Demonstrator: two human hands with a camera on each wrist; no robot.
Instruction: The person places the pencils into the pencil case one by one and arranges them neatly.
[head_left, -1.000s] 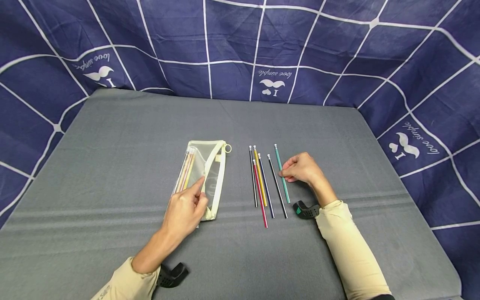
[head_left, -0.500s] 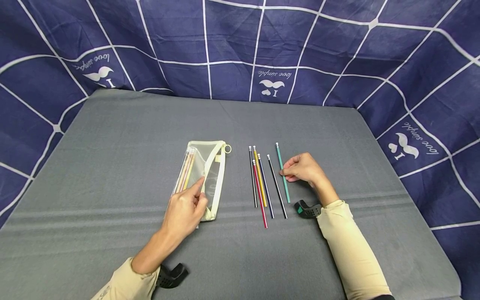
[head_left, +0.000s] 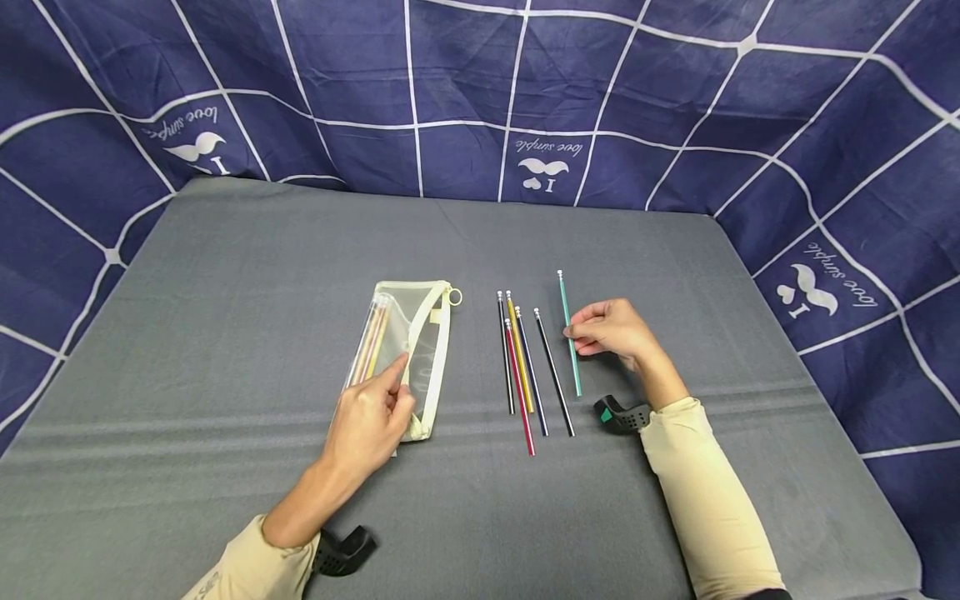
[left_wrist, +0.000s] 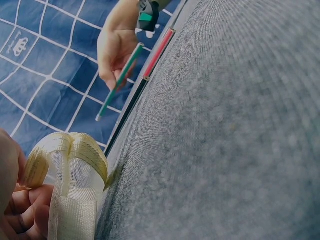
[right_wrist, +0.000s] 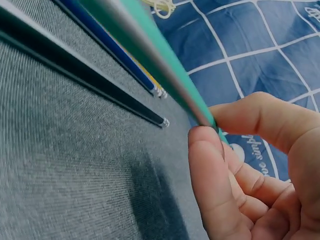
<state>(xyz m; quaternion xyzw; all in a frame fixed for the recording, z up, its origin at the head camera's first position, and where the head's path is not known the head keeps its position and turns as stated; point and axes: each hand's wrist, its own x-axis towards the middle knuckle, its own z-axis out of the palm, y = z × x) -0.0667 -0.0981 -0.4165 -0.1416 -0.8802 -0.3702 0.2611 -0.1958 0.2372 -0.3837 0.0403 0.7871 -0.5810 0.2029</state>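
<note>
A clear mesh pencil case (head_left: pixel 437 367) with pale yellow trim lies left of centre, several pencils (head_left: pixel 375 333) showing inside it. My left hand (head_left: pixel 367 425) is over its near part, index finger stretched along the case; in the left wrist view, curled fingers (left_wrist: pixel 30 210) grip the case near its yellow zipper edge, which bulges apart. My right hand (head_left: pixel 617 329) pinches a teal pencil (head_left: pixel 564 296) between thumb and index finger around its middle. In the right wrist view, the teal pencil (right_wrist: pixel 165 65) is raised off the grey cloth, its near end towards the camera.
Loose pencils lie between the hands: a red pencil (head_left: pixel 521 392), a yellow pencil (head_left: pixel 524 375), a navy pencil (head_left: pixel 532 371) and black pencils, one (head_left: pixel 555 372) nearest my right hand. A grey cloth (head_left: pixel 300 250) covers the table; a blue checked curtain (head_left: pixel 465 92) hangs behind.
My right hand has moved slightly away and to the right, taking the teal pencil with it. The left hand, pencil case and other pencils have stayed in place.
</note>
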